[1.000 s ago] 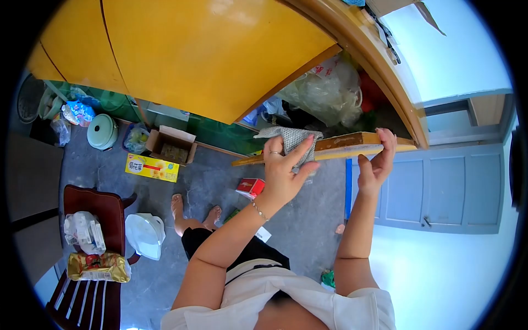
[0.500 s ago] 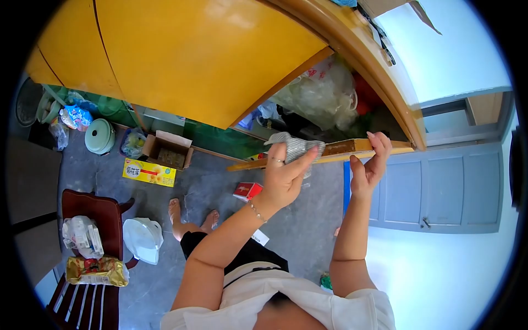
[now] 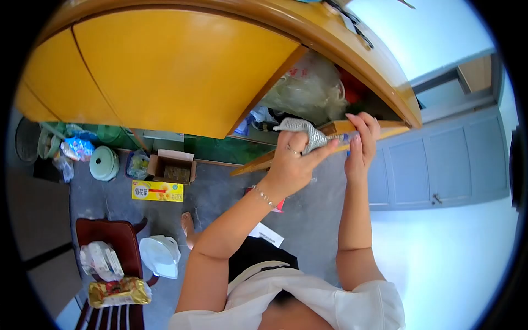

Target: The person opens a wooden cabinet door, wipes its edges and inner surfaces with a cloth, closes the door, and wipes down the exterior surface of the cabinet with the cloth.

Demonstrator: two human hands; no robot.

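Observation:
My left hand (image 3: 295,162) is closed round a grey textured cloth (image 3: 304,133), with its index finger stretched along the door's edge. The open cabinet door (image 3: 389,131) is seen almost edge-on, just beyond the cloth. My right hand (image 3: 363,142) grips the edge of this door, thumb on the near side and fingers curled over. Between the two hands shows a small bluish, shiny patch (image 3: 345,137) that I cannot make out. Behind the door, the cabinet holds a clear plastic bag (image 3: 308,88) and some dark and red things.
The yellow cabinet (image 3: 181,66) spans the upper view. On the floor stand an open carton (image 3: 173,168), a yellow box (image 3: 157,191) and a pale green pot (image 3: 104,163). A red-brown chair (image 3: 113,231) carries packages at lower left. A grey-blue door (image 3: 440,165) is at right.
My hands have come closer together, the left with the cloth shifting right along the door's edge. My right hand's fingers have closed in. The whole view has shifted a little.

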